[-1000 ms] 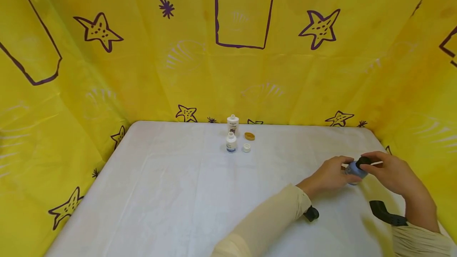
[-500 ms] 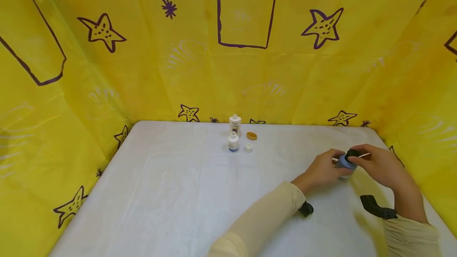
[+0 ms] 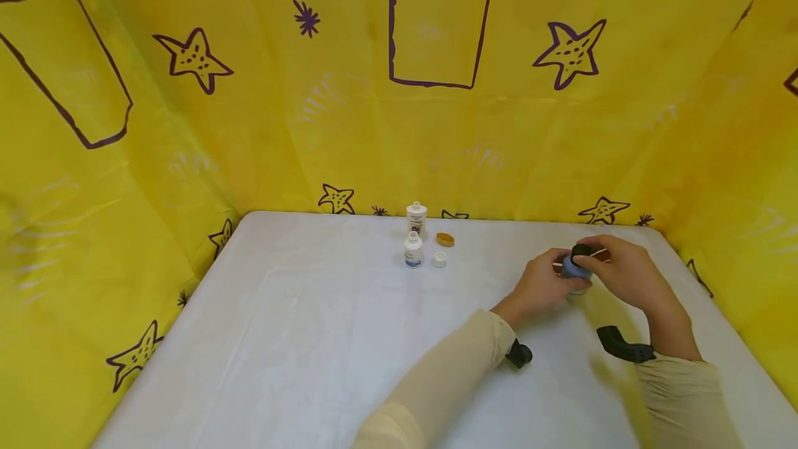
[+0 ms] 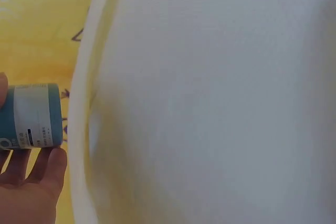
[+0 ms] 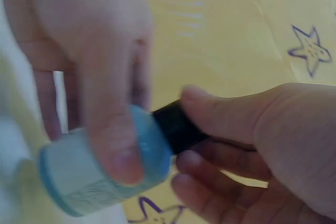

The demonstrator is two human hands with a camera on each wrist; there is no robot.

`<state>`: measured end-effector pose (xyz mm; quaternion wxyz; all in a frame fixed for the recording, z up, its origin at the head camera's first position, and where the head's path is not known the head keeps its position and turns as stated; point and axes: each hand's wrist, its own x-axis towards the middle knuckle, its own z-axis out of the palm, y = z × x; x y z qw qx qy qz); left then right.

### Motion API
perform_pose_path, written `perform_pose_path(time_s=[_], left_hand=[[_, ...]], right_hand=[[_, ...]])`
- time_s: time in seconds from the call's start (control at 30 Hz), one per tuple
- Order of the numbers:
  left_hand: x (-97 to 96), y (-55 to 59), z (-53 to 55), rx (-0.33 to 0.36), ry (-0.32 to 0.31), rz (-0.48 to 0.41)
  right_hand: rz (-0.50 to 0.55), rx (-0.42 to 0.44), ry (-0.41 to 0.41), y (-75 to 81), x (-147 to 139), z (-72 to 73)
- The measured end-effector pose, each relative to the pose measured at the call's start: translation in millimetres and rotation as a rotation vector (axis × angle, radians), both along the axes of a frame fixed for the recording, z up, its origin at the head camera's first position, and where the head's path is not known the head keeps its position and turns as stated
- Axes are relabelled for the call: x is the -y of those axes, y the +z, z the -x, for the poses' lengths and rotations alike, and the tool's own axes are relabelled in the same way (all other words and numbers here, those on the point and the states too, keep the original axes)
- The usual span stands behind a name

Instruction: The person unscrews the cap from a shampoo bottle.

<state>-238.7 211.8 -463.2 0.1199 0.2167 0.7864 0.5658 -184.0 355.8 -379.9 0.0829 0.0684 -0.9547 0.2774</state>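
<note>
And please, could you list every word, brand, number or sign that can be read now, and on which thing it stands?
"O", apparently: on the blue bottle; its other print is too small or blurred to read.
Front white bottle: printed label, too small to read.
Rear white bottle: printed label, too small to read.
Yellow backdrop: drawings such as starfish, no readable words.

Blue bottle (black cap)

Yellow starfish-print backdrop, white table
</note>
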Motion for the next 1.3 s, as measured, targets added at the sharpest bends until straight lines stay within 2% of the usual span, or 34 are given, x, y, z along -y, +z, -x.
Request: perform_pose_path(time_s=[0.3,0.63,0.9,1.13,1.3], left_hand=[[29.1,7.4,16.7,-0.044,0.047,-0.001],[62.8,11.9,32.6,-0.083,0.058,0.013],[92.5,14.1,33.8,-0.106,0.085,0.05],[117.6,24.3,30.7,-0.092,0.101,0.035],[129.6,27.1,24.9,-0.145,0.115,0.034]], right_hand=[[0.071,-0.162,0.032,-10.6,26.4,17.0],[0.156,-0.237,0.063,-15.7,55.6,34.7],[0.174,-0.255,0.092,-21.2,78.8,41.6],[0.192,-0.317,0.135,-19.1,99.4,43.6],[0.208,-0.307,0.15,-15.5,109.8,41.8]])
